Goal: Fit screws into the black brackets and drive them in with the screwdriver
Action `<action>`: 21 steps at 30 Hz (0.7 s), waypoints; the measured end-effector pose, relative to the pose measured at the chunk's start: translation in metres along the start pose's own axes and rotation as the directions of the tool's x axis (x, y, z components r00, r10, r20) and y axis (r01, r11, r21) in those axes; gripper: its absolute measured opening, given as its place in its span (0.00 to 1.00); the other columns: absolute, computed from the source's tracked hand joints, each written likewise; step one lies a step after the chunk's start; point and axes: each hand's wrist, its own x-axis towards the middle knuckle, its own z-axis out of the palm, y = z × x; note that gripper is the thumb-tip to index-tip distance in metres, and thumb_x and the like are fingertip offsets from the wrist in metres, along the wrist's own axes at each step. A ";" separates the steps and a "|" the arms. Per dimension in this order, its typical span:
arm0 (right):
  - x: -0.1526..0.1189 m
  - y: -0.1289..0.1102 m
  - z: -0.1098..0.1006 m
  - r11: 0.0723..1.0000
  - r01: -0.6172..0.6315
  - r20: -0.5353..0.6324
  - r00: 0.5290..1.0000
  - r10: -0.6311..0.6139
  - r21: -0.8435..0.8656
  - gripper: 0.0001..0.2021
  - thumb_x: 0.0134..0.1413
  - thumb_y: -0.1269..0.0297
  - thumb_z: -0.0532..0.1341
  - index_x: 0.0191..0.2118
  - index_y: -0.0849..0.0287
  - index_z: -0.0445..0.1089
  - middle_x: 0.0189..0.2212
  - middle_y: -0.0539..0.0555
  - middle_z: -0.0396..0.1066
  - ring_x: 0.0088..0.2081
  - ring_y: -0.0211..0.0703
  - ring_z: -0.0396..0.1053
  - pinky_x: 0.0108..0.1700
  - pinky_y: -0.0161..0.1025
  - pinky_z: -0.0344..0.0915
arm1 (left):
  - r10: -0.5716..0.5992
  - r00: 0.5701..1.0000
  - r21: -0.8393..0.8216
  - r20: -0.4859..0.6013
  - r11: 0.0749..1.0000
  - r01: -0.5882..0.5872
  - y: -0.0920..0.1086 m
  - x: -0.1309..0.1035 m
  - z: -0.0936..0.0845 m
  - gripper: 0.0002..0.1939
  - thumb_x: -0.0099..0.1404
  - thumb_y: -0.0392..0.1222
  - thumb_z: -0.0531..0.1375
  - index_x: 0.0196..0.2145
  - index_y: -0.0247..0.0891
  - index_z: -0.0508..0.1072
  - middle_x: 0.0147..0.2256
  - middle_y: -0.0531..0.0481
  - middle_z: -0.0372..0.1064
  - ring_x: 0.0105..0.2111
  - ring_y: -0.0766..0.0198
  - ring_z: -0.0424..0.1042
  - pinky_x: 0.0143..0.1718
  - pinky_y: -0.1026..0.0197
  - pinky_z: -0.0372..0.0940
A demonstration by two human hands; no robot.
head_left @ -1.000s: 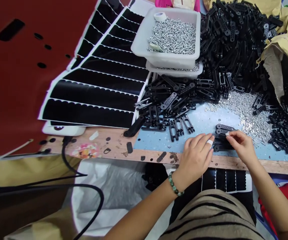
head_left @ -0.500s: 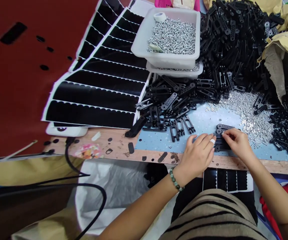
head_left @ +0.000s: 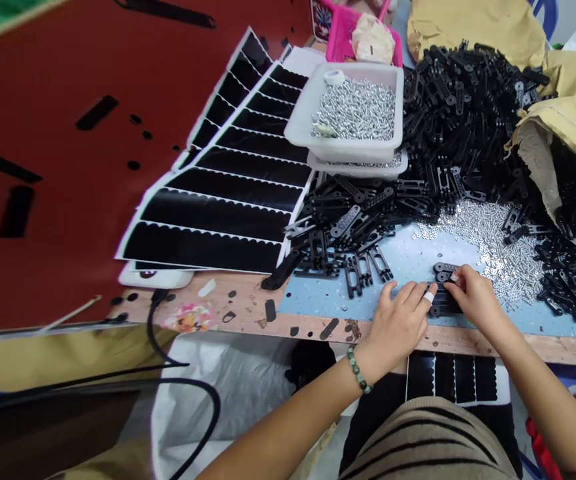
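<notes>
Several black plastic link parts (head_left: 445,310) lie side by side in a short row near the table's front edge. My left hand (head_left: 402,315) lies palm down at the row's left end, its fingers stretched out and its fingertips against the parts. A white band circles one of its fingers. Over the right part of the row, my right hand (head_left: 474,295) is closed in a pinch of thumb and forefinger. Whatever sits in that pinch is too small or hidden to name. Behind the row spreads a pile of small metal pins and nuts (head_left: 498,233).
A big heap of black link parts (head_left: 463,127) fills the back right beside a torn paper sack (head_left: 568,127). White tubs (head_left: 398,100) of metal pins stand at the back. Black adhesive sheets (head_left: 218,207) lie left; a cable (head_left: 151,320) hangs off the table edge.
The view has shifted, so everything sits lower in the picture. My right hand has edged slightly over the row, still pinched; my left hand stays at the row's left end.
</notes>
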 end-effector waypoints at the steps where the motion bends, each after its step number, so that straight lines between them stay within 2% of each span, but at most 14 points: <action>1: -0.001 0.001 0.000 0.999 0.011 0.001 1.000 -0.011 -0.045 0.06 0.54 0.62 0.58 0.31 0.55 0.60 0.23 0.49 0.67 0.25 0.42 0.66 0.29 0.36 0.57 | -0.001 1.000 0.002 0.001 1.000 0.001 0.000 0.000 -0.001 0.23 0.66 0.35 0.53 0.59 0.37 0.62 0.52 0.43 0.67 0.51 0.53 0.64 0.55 0.44 0.52; 5: -0.008 0.008 0.006 0.972 0.032 -0.042 0.998 -0.043 -0.235 0.12 0.54 0.52 0.59 0.33 0.54 0.58 0.23 0.50 0.69 0.22 0.45 0.67 0.23 0.36 0.51 | -0.006 1.000 -0.010 0.000 1.000 0.006 0.002 -0.003 -0.001 0.23 0.65 0.36 0.55 0.58 0.39 0.63 0.50 0.44 0.68 0.51 0.53 0.65 0.55 0.44 0.53; 7: -0.010 0.011 0.011 0.960 0.059 -0.092 0.992 -0.087 -0.274 0.13 0.55 0.50 0.59 0.33 0.53 0.58 0.26 0.50 0.70 0.22 0.45 0.68 0.23 0.36 0.51 | -0.016 1.000 -0.016 -0.008 1.000 0.016 0.003 -0.006 0.001 0.23 0.65 0.37 0.55 0.58 0.41 0.63 0.48 0.45 0.69 0.49 0.54 0.66 0.55 0.43 0.53; 10: -0.011 0.014 0.016 0.966 0.148 -0.143 0.973 -0.180 -0.211 0.13 0.56 0.49 0.56 0.35 0.52 0.59 0.28 0.50 0.70 0.24 0.45 0.70 0.23 0.36 0.56 | -0.027 0.997 -0.056 -0.071 0.998 0.023 -0.002 -0.010 -0.004 0.22 0.67 0.39 0.55 0.58 0.42 0.62 0.46 0.46 0.70 0.48 0.56 0.67 0.55 0.45 0.56; 12: -0.011 0.017 0.016 0.972 0.194 -0.148 0.966 -0.213 -0.131 0.14 0.57 0.47 0.55 0.36 0.52 0.60 0.26 0.48 0.67 0.23 0.44 0.69 0.23 0.37 0.59 | -0.038 0.985 -0.086 -0.167 0.996 0.024 -0.012 -0.007 -0.018 0.21 0.67 0.40 0.55 0.58 0.41 0.62 0.49 0.45 0.68 0.49 0.57 0.67 0.54 0.48 0.59; 14: -0.011 0.020 0.015 0.976 0.209 -0.155 0.964 -0.216 -0.060 0.15 0.56 0.45 0.55 0.36 0.51 0.62 0.23 0.47 0.65 0.21 0.43 0.68 0.23 0.37 0.62 | -0.088 0.947 -0.084 -0.309 0.994 0.065 -0.032 0.004 -0.043 0.21 0.67 0.39 0.54 0.57 0.38 0.62 0.51 0.42 0.66 0.51 0.56 0.65 0.53 0.50 0.61; 15: -0.011 0.020 0.014 0.976 0.215 -0.161 0.963 -0.217 -0.030 0.16 0.56 0.44 0.55 0.37 0.51 0.63 0.23 0.47 0.65 0.21 0.43 0.68 0.23 0.38 0.62 | -0.131 0.912 -0.073 -0.390 0.991 0.111 -0.046 0.015 -0.057 0.21 0.67 0.38 0.53 0.57 0.36 0.62 0.51 0.41 0.66 0.52 0.56 0.65 0.53 0.50 0.61; 18: -0.014 0.015 0.011 0.970 0.239 -0.196 0.954 -0.225 0.051 0.16 0.56 0.45 0.55 0.38 0.51 0.66 0.24 0.49 0.68 0.22 0.43 0.69 0.24 0.38 0.65 | -0.260 0.765 -0.032 -0.589 0.953 0.300 -0.098 0.059 -0.101 0.20 0.67 0.36 0.54 0.56 0.32 0.63 0.52 0.38 0.64 0.54 0.53 0.63 0.54 0.48 0.60; 19: -0.016 0.011 0.010 0.965 0.251 -0.198 0.952 -0.232 0.078 0.15 0.56 0.45 0.56 0.38 0.51 0.66 0.25 0.49 0.69 0.23 0.43 0.69 0.25 0.38 0.65 | -0.287 0.744 -0.023 -0.603 0.939 0.344 -0.115 0.076 -0.113 0.20 0.65 0.35 0.55 0.55 0.32 0.64 0.53 0.37 0.64 0.53 0.51 0.63 0.54 0.46 0.60; 21: -0.021 0.005 0.009 0.954 0.270 -0.197 0.950 -0.242 0.130 0.14 0.56 0.47 0.56 0.38 0.51 0.68 0.26 0.50 0.70 0.24 0.44 0.70 0.26 0.38 0.66 | -0.309 0.748 -0.034 -0.587 0.933 0.358 -0.144 0.103 -0.131 0.15 0.64 0.34 0.57 0.50 0.34 0.70 0.48 0.39 0.68 0.49 0.51 0.66 0.50 0.47 0.62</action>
